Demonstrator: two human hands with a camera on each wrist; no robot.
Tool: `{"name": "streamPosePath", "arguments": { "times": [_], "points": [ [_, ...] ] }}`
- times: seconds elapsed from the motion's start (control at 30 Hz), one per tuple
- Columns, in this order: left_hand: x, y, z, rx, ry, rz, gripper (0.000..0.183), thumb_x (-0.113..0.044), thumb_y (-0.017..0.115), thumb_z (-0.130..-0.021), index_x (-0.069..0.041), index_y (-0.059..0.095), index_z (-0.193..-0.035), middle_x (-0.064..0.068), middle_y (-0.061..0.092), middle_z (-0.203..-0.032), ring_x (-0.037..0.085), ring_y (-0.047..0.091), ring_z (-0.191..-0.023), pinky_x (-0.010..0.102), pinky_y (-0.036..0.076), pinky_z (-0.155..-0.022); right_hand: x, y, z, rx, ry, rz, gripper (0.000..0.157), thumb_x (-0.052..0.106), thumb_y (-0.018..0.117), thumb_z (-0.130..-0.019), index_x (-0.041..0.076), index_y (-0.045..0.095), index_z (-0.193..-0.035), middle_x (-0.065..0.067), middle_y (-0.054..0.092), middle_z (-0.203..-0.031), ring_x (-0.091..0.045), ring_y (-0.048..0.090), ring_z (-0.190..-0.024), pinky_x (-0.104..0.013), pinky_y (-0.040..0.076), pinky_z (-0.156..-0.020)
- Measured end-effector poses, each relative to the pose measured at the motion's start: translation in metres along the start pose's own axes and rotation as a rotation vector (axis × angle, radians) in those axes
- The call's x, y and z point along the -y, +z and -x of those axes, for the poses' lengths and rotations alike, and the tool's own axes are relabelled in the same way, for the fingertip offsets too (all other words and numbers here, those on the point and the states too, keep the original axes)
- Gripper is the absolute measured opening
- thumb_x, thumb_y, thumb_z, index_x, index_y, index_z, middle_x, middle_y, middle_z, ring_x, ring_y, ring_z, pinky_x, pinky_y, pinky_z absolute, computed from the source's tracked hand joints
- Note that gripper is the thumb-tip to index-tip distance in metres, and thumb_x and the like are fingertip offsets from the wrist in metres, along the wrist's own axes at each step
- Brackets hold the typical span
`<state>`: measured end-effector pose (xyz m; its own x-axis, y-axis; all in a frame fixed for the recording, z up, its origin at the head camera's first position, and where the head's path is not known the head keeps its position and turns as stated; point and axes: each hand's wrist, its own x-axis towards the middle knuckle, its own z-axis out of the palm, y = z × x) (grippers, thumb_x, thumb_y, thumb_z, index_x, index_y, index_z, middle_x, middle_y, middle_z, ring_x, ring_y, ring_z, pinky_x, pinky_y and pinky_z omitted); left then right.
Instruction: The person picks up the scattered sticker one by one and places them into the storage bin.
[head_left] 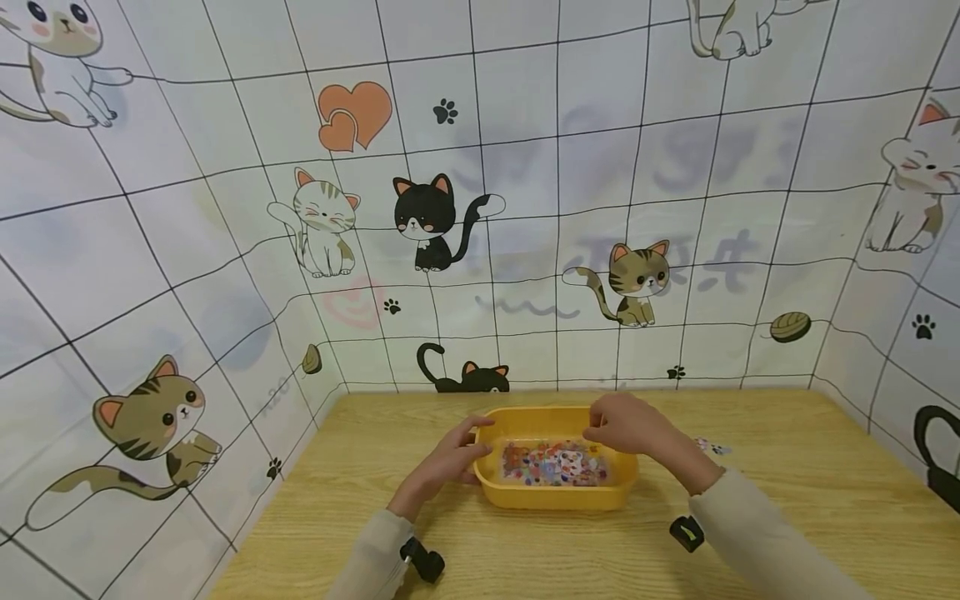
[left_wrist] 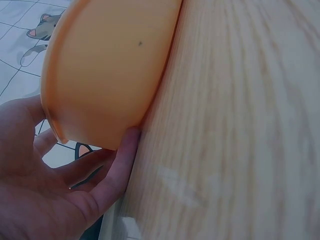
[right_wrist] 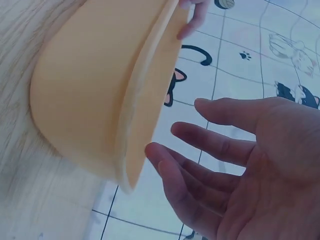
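A yellow plastic basin (head_left: pixel 555 498) stands on the wooden table with many small multicoloured pieces (head_left: pixel 555 463) spread over its bottom; they are too small to name. My left hand (head_left: pixel 457 452) holds the basin's left end. In the left wrist view, fingers of that left hand (left_wrist: pixel 65 175) lie against the outer wall, one low by the tabletop, while another part reaches over the rim. Above the basin's right end hovers my right hand (head_left: pixel 633 425). In the right wrist view the right hand (right_wrist: pixel 235 160) has loosely bent, spread fingers beside the rim, with nothing visible between them.
On the wooden table (head_left: pixel 360 533), a few small printed pieces (head_left: pixel 712 447) lie right of the basin. Cat-print sheeting (head_left: pixel 525 208) walls the table at the back and both sides. A black looped object (head_left: pixel 936 454) shows at the right edge.
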<state>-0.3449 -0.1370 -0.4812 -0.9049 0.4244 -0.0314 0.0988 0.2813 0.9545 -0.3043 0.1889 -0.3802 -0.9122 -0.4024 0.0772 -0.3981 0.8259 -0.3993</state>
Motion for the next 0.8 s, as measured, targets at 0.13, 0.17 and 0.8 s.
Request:
{"name": "streamPosePath", "arguments": {
  "times": [0.13, 0.17, 0.8],
  "points": [
    [-0.001, 0.0, 0.001, -0.003, 0.005, -0.001, 0.048, -0.026, 0.06, -0.105, -0.023, 0.048, -0.151, 0.023, 0.05, -0.14, 0.028, 0.063, -0.112, 0.043, 0.067, -0.076, -0.013, -0.005, 0.013, -0.052, -0.016, -0.059, 0.016, 0.021, 0.07, -0.098, 0.012, 0.071, -0.085, 0.001, 0.063, -0.072, -0.012, 0.05, -0.059, -0.028, 0.042, -0.056],
    [-0.001, 0.0, 0.001, -0.003, 0.006, -0.002, 0.048, -0.026, 0.06, -0.105, -0.023, 0.048, -0.151, 0.023, 0.05, -0.139, 0.028, 0.063, -0.112, 0.043, 0.067, -0.076, -0.017, -0.006, 0.016, -0.069, -0.019, -0.071, 0.016, 0.021, 0.069, -0.098, 0.011, 0.071, -0.086, 0.001, 0.064, -0.073, -0.011, 0.051, -0.06, -0.028, 0.043, -0.056],
    [0.001, 0.0, 0.0, 0.001, 0.003, 0.001, 0.047, -0.026, 0.059, -0.106, -0.024, 0.048, -0.151, 0.022, 0.052, -0.138, 0.028, 0.065, -0.111, 0.043, 0.067, -0.076, -0.12, -0.011, 0.07, -0.172, 0.15, -0.183, 0.024, 0.02, 0.065, -0.101, -0.001, 0.073, -0.109, -0.011, 0.074, -0.097, -0.018, 0.067, -0.073, -0.029, 0.059, -0.059]
  ]
}}
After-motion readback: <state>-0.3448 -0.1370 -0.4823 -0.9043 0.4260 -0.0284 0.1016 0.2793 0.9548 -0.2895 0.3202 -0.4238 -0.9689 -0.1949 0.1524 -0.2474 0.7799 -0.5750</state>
